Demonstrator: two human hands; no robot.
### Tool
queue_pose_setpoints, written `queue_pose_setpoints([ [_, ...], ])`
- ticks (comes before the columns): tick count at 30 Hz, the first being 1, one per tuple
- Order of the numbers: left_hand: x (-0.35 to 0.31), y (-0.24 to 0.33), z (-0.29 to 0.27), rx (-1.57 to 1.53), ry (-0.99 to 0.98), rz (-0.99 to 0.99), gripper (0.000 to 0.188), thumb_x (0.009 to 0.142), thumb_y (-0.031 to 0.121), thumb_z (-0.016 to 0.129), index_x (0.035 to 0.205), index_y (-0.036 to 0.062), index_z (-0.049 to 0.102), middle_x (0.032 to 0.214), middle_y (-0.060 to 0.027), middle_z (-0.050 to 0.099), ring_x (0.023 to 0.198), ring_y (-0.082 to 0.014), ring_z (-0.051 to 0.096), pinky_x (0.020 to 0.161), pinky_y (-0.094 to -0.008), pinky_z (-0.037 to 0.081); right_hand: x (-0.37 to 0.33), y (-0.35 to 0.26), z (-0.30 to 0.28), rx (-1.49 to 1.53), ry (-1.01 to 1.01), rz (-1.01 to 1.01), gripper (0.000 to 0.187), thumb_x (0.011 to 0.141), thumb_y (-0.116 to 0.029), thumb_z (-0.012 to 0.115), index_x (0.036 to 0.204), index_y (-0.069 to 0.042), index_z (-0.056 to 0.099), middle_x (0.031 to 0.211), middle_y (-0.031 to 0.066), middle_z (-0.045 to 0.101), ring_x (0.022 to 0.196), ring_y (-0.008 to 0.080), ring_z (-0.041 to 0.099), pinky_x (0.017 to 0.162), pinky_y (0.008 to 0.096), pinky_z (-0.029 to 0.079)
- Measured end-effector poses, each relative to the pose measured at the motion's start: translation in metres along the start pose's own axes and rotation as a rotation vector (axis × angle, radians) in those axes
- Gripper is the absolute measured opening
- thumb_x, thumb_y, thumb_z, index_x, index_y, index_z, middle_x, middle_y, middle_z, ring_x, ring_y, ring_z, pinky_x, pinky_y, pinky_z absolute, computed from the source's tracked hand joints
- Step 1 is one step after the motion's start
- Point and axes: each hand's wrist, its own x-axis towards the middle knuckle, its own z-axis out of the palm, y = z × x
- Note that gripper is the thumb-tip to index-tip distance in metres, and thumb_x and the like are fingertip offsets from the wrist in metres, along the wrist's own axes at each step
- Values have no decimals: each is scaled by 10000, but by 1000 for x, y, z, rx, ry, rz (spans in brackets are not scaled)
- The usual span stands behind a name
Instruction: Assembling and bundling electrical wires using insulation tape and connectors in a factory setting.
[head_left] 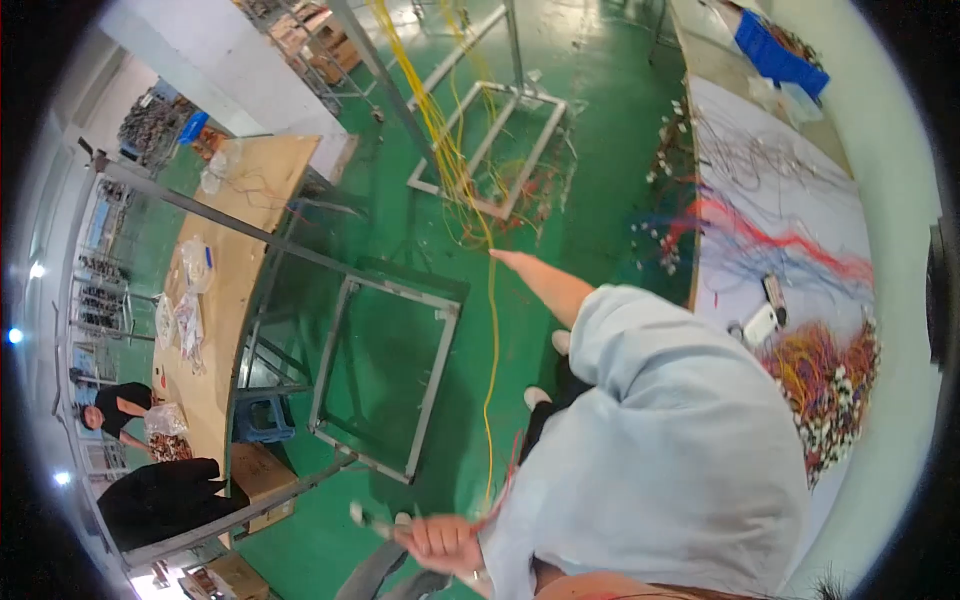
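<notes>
My right hand (508, 259) reaches out from a light blue sleeve. Its fingers are pinched on a yellow wire (493, 350), beside a hanging bundle of yellow wires (425, 110). From there the single wire runs down toward my left side. My left hand (440, 541), at the lower edge, is closed around a slim object with a pale rounded end (358, 514). Blur hides what kind it is. A thin red wire (514, 462) hangs near my left wrist.
A grey metal frame (430, 390) stands left of me, and a pale frame (540, 150) lies under the bundle. On the right, a table holds red wires (770, 235), mixed wires (820, 390) and a blue bin (780, 52). A person (125, 412) is at the wooden table (225, 340).
</notes>
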Motion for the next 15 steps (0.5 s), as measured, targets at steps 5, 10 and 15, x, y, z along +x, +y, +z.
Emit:
queue_pose_setpoints([
  [5,-93,28,3,125,350,347,541,908,651,360,813,129,466,591,-4,436,509,-145,385,552,-397,365,81,-42,38,1008,-761,398,778,787,-672,584,1036,65,585,1072,210,622,1067,315,582,930,459,462],
  [10,-113,18,-63,263,610,504,481,944,553,371,814,105,489,605,6,470,509,-108,399,515,-332,363,167,-232,-53,1130,-247,25,467,933,-480,470,894,-24,565,605,15,542,450,160,485,431,304,448],
  [15,-55,16,-103,350,638,424,429,980,456,382,815,82,511,619,17,503,508,-70,412,479,-268,361,59,-340,-100,307,534,-936,335,903,-270,472,686,-61,619,574,47,546,536,199,525,506,348,419],
])
